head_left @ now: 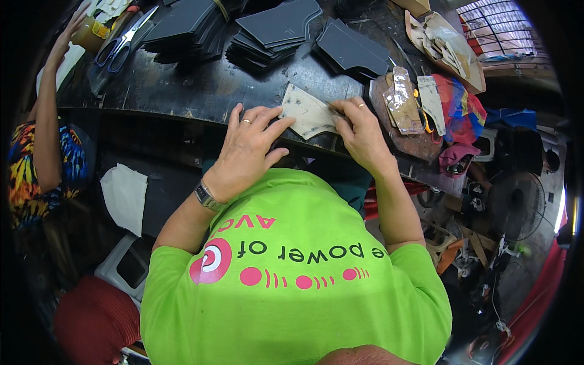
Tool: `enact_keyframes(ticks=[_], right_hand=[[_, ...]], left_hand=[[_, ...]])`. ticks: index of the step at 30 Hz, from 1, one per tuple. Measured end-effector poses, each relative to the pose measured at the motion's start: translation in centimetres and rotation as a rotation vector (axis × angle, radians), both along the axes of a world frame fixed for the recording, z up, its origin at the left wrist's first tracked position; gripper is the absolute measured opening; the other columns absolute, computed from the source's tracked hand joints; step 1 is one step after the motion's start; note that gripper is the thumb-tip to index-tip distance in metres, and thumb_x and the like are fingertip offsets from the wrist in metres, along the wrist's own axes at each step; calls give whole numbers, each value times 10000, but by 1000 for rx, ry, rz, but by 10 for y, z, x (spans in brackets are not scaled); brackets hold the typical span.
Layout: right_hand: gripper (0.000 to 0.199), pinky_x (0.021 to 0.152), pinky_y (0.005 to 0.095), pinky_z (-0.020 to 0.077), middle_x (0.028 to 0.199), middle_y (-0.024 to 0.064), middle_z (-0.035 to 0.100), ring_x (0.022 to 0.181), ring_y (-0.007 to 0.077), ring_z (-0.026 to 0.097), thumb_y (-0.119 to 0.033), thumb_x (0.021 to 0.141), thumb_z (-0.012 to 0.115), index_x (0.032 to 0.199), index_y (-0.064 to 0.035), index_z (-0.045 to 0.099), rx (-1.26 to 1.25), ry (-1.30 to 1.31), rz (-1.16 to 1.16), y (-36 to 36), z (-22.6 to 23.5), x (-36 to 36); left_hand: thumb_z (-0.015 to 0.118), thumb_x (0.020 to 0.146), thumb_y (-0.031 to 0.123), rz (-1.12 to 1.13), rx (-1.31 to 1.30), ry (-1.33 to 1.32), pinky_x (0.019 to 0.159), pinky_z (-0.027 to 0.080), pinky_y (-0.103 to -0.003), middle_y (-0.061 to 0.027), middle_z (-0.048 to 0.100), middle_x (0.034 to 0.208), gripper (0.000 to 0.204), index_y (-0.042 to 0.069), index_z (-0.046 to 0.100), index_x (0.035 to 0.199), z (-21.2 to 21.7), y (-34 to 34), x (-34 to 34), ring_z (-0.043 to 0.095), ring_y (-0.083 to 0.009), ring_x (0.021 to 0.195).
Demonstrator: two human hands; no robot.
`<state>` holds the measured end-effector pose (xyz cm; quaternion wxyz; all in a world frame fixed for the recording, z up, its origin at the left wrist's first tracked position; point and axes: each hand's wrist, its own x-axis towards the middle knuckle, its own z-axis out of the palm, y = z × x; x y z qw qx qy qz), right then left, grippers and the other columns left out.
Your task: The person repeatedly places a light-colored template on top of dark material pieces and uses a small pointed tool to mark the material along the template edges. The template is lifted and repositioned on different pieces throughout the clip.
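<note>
I see my left hand (246, 149) lying flat with fingers spread, pressing down the left side of a pale, curved pattern piece (307, 112) that sits at the near edge of the dark worktable (201, 91), roughly midway along it. My right hand (360, 131) is at the piece's right side, fingers pressed together around what looks like a thin tool (334, 108); I cannot tell exactly what it is or how firmly it is pinched. The piece lies flat, its lower edge close to the table's lip.

To do this well, I judge the left palm should keep the piece from sliding while the right hand works along its edge in short, steady strokes, and the piece should stay fully on the table, not overhanging.

Room is tight. Stacks of black cut pieces (274, 33) sit just beyond, toward the far edge. To the right, a scrap board with a shiny strip (403, 100) lies just beside my right hand, so sideways movement there is limited. Scissors (121, 42) lie near the far left corner, well apart. Another person's arm (52, 103) reaches up at the left end of the table. The clearest bare stretch lies left of my left hand along the near edge.
</note>
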<state>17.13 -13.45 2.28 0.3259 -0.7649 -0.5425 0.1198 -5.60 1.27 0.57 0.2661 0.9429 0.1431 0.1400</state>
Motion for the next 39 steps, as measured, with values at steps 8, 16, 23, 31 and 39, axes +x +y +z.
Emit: enact_keyframes(ticks=[8,16,23,31,39], right_hand=[[225,816,237,498,1040,23,629,908,105,611,-129,1096,584,1218,-12,732,295,563,-38,7,-4,-15],[115,858,267,581,1035,57,709,956,113,702,11,1061,595,1164,7,646,198,620,102,35,-27,-50],[134,796,315,576,994,110,733,864,214,729,71,965,673,1084,10,663,365,112,216,42,-34,-55],[120,886,294,536,1031,74,705,939,142,685,-90,1049,599,1120,-28,674,489,834,-77,37,-10,-12],[421,813,439,545,1111,163,637,919,342,646,-170,773,875,1112,-16,678,-23,-346,-51,-4,-6,-15]], left_hand=[[809,877,213,-36,162,59,1217,262,-648,-77,558,1486,559,191,645,1411,0,0,-6,501,-265,1371],[810,874,241,-21,183,75,1206,268,-665,-65,548,1504,590,199,632,1435,-1,-3,-8,479,-249,1393],[813,870,244,-30,171,107,1204,275,-662,-63,539,1521,556,192,657,1402,-2,-1,-9,483,-255,1391],[807,878,233,-50,119,68,1212,273,-635,-87,582,1446,534,160,663,1387,6,3,-5,505,-276,1366],[820,879,224,115,134,-320,1029,474,-434,-95,671,1261,437,138,719,1295,42,61,33,643,-302,1185]])
